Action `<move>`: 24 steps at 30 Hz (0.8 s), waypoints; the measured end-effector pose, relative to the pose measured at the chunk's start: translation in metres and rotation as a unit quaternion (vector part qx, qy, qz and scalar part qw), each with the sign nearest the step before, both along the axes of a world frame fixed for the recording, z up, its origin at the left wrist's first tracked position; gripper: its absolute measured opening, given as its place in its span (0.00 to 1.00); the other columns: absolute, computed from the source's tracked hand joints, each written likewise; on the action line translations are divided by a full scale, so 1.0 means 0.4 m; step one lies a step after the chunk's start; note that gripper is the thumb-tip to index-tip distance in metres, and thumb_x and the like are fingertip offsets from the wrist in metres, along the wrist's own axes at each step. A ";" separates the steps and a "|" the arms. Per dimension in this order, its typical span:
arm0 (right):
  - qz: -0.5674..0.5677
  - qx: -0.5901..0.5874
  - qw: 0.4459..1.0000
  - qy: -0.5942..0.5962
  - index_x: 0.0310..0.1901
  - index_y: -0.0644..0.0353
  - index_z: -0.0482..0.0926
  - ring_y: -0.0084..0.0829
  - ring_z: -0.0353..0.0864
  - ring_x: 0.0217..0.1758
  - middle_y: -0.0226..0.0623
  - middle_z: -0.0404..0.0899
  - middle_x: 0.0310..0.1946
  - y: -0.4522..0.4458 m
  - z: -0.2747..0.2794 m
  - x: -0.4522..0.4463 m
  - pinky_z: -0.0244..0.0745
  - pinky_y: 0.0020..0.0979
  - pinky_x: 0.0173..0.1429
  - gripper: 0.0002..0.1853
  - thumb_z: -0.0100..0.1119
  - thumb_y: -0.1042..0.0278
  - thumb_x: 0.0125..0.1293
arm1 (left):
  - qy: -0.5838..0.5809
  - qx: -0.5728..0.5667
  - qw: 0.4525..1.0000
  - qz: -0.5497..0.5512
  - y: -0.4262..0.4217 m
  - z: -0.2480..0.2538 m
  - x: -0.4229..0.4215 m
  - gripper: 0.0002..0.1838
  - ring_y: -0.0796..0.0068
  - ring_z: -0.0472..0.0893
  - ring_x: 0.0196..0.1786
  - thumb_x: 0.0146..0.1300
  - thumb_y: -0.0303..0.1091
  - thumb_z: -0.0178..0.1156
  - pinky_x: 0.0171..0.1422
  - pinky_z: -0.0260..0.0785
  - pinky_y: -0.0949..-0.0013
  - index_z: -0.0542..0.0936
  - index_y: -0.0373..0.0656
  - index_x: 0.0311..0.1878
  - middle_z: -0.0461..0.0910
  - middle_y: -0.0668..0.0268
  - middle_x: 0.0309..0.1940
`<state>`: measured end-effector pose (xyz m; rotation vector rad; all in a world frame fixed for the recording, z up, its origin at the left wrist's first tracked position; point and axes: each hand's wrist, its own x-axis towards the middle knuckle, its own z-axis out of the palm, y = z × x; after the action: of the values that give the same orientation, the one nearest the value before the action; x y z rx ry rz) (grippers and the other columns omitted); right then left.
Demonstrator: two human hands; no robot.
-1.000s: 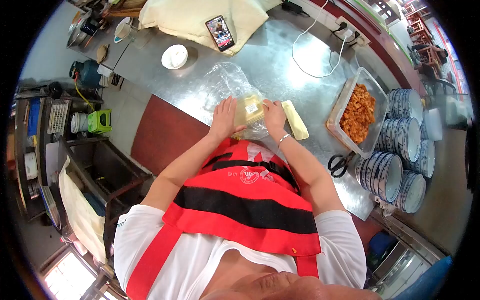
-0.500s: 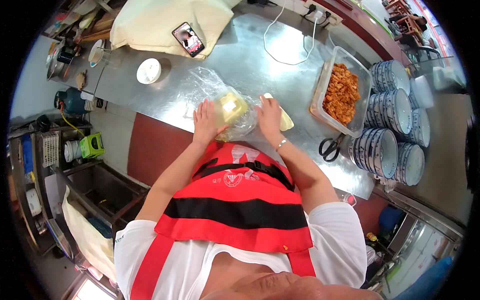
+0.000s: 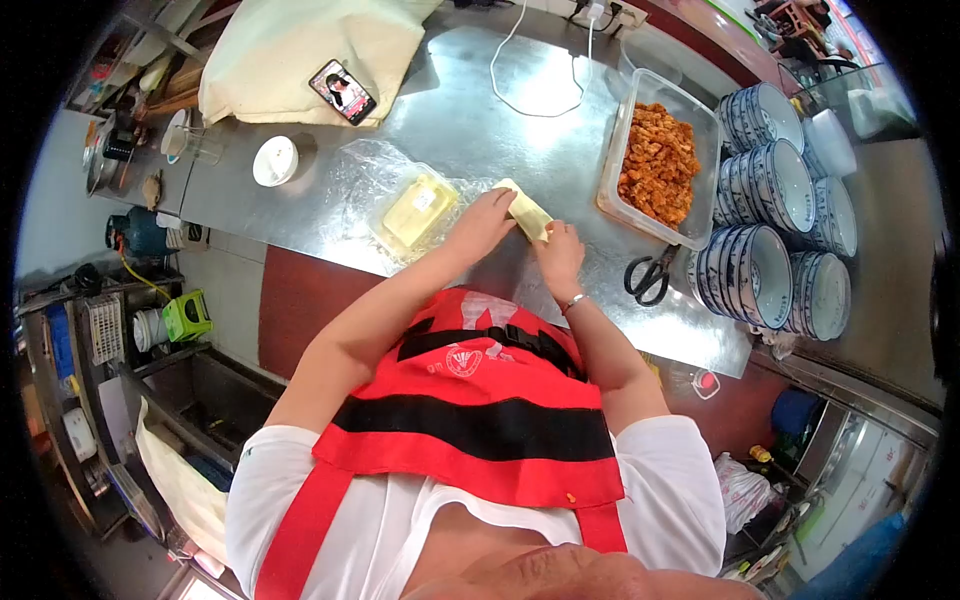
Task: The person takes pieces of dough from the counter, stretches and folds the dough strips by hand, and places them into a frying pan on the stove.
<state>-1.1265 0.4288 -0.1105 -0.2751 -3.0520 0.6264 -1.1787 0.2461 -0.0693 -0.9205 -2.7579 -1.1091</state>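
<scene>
A pale yellow, flat-sided roll (image 3: pixel 528 211) lies at a slant on the steel counter, between my two hands. My left hand (image 3: pixel 482 226) has its fingertips on the roll's upper left end. At the lower right end, the fingers of my right hand (image 3: pixel 562 256) close on the roll. Left of my hands, a clear container with yellow contents and a white label (image 3: pixel 418 207) rests on crumpled clear plastic film (image 3: pixel 362 187), touched by neither hand.
Bordering the metal counter (image 3: pixel 450 110) are a white bowl (image 3: pixel 275 161), a phone (image 3: pixel 343 92) on cream cloth (image 3: pixel 290 60), and a white cable (image 3: pixel 530 112). To the right are a tub of reddish food (image 3: pixel 658 165), black scissors (image 3: pixel 650 277) and stacked patterned bowls (image 3: pixel 755 275).
My left hand has left the labelled container and moved right to the roll. My right hand has shifted to the roll's lower end. The whole view has swung, sliding the counter leftward.
</scene>
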 end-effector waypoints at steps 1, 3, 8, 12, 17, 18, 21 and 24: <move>-0.024 -0.006 1.000 -0.007 0.40 0.55 0.77 0.40 0.77 0.45 0.38 0.77 0.38 -0.003 -0.002 0.000 0.70 0.42 0.47 0.15 0.67 0.66 0.51 | -0.010 -0.025 0.999 0.020 0.037 -0.044 -0.014 0.29 0.47 0.70 0.59 0.55 0.32 0.63 0.64 0.64 0.58 0.67 0.33 0.60 0.70 0.46 0.56; -0.030 -0.014 0.999 -0.014 0.39 0.54 0.77 0.40 0.78 0.44 0.38 0.77 0.38 -0.001 -0.003 0.005 0.70 0.42 0.46 0.13 0.67 0.67 0.51 | -0.020 -0.050 0.998 0.037 0.073 -0.115 -0.040 0.26 0.48 0.71 0.57 0.54 0.31 0.63 0.61 0.67 0.57 0.70 0.33 0.56 0.71 0.47 0.53; -0.029 -0.034 0.999 -0.020 0.37 0.57 0.77 0.42 0.79 0.42 0.40 0.79 0.37 0.022 -0.022 0.009 0.72 0.42 0.46 0.11 0.65 0.68 0.52 | -0.112 -0.170 0.966 0.160 0.125 -0.118 -0.067 0.23 0.50 0.73 0.54 0.51 0.28 0.64 0.60 0.66 0.55 0.73 0.37 0.52 0.73 0.51 0.50; -0.040 -0.231 0.972 0.008 0.36 0.60 0.76 0.40 0.80 0.36 0.41 0.80 0.35 0.057 -0.023 0.014 0.75 0.37 0.42 0.07 0.63 0.72 0.55 | -0.140 -0.063 0.961 0.228 0.115 -0.184 -0.074 0.20 0.53 0.74 0.50 0.47 0.29 0.67 0.54 0.69 0.57 0.75 0.39 0.45 0.74 0.54 0.43; -0.035 -0.372 0.927 0.004 0.40 0.63 0.78 0.29 0.80 0.34 0.35 0.80 0.32 0.125 -0.017 0.016 0.75 0.31 0.39 0.09 0.62 0.73 0.58 | -0.080 -0.031 0.974 0.209 0.114 -0.188 -0.063 0.19 0.52 0.74 0.49 0.46 0.32 0.70 0.54 0.68 0.57 0.77 0.41 0.42 0.74 0.55 0.42; -0.069 -0.467 0.875 -0.106 0.43 0.65 0.78 0.26 0.79 0.34 0.33 0.80 0.33 0.132 -0.006 0.011 0.74 0.29 0.39 0.11 0.62 0.73 0.58 | -0.079 -0.030 0.973 0.214 0.117 -0.193 -0.061 0.19 0.52 0.74 0.49 0.46 0.32 0.70 0.54 0.68 0.57 0.77 0.41 0.42 0.74 0.55 0.42; -0.081 -0.576 0.781 -0.228 0.46 0.68 0.78 0.22 0.78 0.36 0.29 0.80 0.35 0.155 0.026 0.002 0.74 0.26 0.41 0.14 0.61 0.72 0.60 | -0.126 -0.008 0.962 0.242 0.131 -0.202 -0.054 0.16 0.52 0.73 0.50 0.48 0.33 0.69 0.55 0.68 0.58 0.79 0.41 0.41 0.75 0.54 0.45; -0.014 -0.596 0.769 -0.233 0.47 0.68 0.78 0.20 0.77 0.38 0.29 0.80 0.37 0.176 0.064 -0.007 0.73 0.24 0.45 0.14 0.60 0.72 0.61 | -0.036 0.050 0.976 0.208 0.127 -0.166 -0.039 0.17 0.56 0.74 0.54 0.60 0.43 0.62 0.60 0.66 0.61 0.80 0.42 0.47 0.77 0.52 0.49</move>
<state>-1.1295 0.4992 -0.0848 -0.5055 -2.4208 2.7407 -1.1944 0.2969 -0.1355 -0.2716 -2.7332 -1.2023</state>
